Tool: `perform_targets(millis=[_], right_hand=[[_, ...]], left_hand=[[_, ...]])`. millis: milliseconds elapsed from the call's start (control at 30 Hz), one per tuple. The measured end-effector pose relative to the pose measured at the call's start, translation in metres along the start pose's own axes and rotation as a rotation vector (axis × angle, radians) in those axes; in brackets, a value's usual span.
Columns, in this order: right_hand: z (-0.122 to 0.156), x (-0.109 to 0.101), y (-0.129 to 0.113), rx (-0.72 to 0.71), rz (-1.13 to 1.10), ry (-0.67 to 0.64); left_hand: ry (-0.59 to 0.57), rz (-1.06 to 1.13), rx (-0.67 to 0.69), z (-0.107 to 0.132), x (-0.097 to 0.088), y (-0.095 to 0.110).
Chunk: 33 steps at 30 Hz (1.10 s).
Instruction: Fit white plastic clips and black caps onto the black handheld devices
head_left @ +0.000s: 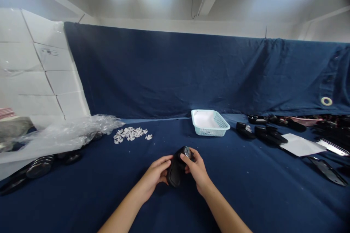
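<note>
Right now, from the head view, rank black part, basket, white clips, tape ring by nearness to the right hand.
1. Black part, held in right hand.
2. Basket, behind it.
3. White clips, back left.
4. Tape ring, far right backcloth.

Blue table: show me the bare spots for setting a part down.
Bare cloth lies between the white clips and the basket, between the right hand and the white sheet, and between the left hand and the black discs. Crowded: the far right, with black parts, and the far left under the plastic bag.
</note>
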State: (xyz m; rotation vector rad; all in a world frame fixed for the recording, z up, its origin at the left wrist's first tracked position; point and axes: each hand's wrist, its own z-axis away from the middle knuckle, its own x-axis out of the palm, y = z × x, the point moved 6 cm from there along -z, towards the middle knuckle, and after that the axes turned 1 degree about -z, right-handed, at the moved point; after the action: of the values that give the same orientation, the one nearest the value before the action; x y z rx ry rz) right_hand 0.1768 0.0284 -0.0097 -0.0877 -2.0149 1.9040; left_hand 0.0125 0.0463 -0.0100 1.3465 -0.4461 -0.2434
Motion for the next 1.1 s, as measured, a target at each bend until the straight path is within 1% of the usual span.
perform_targets(millis=[133,233,333,400,467,600,767,900,1000,1100], right_hand=[[-0.001,0.001,0.003,0.022,-0.01,-0.013],[-0.004,0.002,0.007,0.037,-0.009,-0.015],[-0.008,0.003,0.01,0.033,0.016,0.002],[-0.009,0.004,0.012,0.018,0.044,0.021],[-0.008,0.005,0.012,-0.006,0.076,0.039],[-0.005,0.007,0.01,-0.063,0.13,0.055],[-0.001,0.003,0.006,-0.138,0.177,0.062],[0.001,0.001,0.003,-0.204,0.227,0.085],[0.001,0.002,0.001,-0.251,0.279,0.103],[-0.001,0.004,0.0,-0.272,0.325,0.108]], left_hand=[[0.015,0.011,0.009,-0.001,-0.003,-0.001],[0.023,-0.01,0.004,-0.001,-0.003,-0.001],[0.062,-0.116,0.034,-0.001,0.0,0.001],[0.097,-0.196,0.08,-0.001,0.002,0.004],[0.111,-0.231,0.126,-0.001,0.004,0.006],[0.094,-0.256,0.169,-0.001,0.005,0.007],[0.067,-0.275,0.178,-0.002,0.003,0.006],[0.069,-0.266,0.176,-0.003,0.003,0.003],[0.063,-0.242,0.161,-0.005,0.002,0.002],[0.023,-0.197,0.093,-0.009,0.0,0.001]])
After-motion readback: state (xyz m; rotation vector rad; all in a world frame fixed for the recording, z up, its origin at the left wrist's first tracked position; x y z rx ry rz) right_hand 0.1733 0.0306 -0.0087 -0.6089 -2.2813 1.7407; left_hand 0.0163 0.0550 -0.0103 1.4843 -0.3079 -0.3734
